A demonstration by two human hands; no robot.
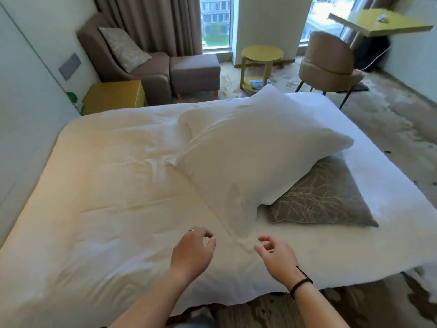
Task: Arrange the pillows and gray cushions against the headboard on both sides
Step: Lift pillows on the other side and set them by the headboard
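Note:
A large white pillow (255,152) lies slantwise across the middle of the bed (99,185), its right end resting on a gray cushion (324,200) with a pale branch pattern. A second gray patterned cushion (124,48) leans in the brown armchair (99,55) at the far left. The pale wall panel (26,95) on the left looks like the headboard. My left hand (192,252) and my right hand (275,255) hover just above the white cover near the pillow's near corner. Both hold nothing, fingers loosely curled and apart.
A yellow nightstand (115,97) stands beside the bed's far left corner. Beyond the bed are a brown ottoman (195,72), a round yellow side table (261,60), a tan chair (331,65) and a yellow desk (378,21). Patterned carpet runs along the right side.

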